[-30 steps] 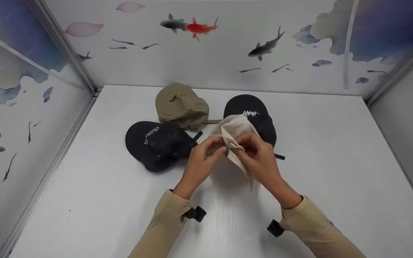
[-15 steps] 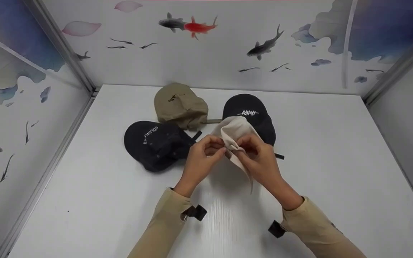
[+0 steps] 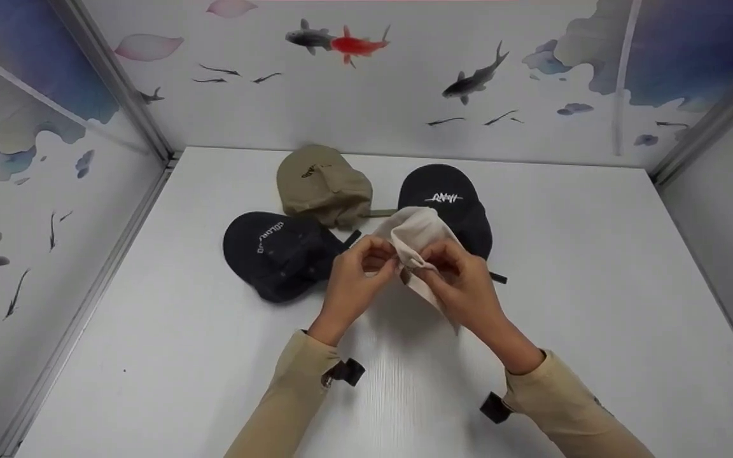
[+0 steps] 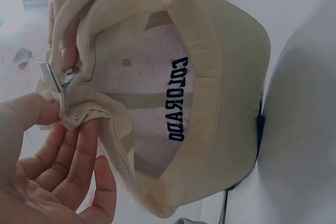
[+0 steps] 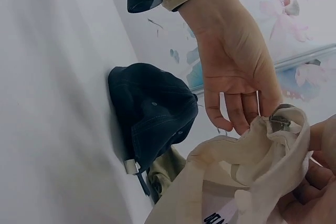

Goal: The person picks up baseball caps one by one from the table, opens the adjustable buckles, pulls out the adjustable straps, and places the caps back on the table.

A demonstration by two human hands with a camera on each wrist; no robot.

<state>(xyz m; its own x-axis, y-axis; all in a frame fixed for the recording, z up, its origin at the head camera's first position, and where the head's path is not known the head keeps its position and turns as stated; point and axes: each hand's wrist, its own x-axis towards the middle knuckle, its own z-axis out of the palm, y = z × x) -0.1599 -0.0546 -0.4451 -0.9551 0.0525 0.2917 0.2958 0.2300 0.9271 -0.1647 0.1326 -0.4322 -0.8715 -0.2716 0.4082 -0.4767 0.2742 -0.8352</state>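
You hold the cream cap (image 3: 414, 222) in both hands over the bench (image 3: 595, 286); whether its brim (image 4: 244, 77) touches the bench cannot be confirmed. Your left hand (image 3: 354, 283) pinches the back strap (image 4: 86, 103) beside the metal buckle (image 4: 51, 77). Your right hand (image 3: 468, 286) grips the cloth on the buckle's other side. Change noted: over the last second the brim's lower end has swung toward your right hand, while both grips have kept their place. Finding: a slight turn only; in my judgement, work at the buckle has not visibly advanced. The navy cap (image 3: 271, 254) lies left of the cream cap, the khaki cap (image 3: 322, 187) beyond it to the left, and the black cap (image 3: 446, 184) just behind it, partly hidden; these three show no shift.
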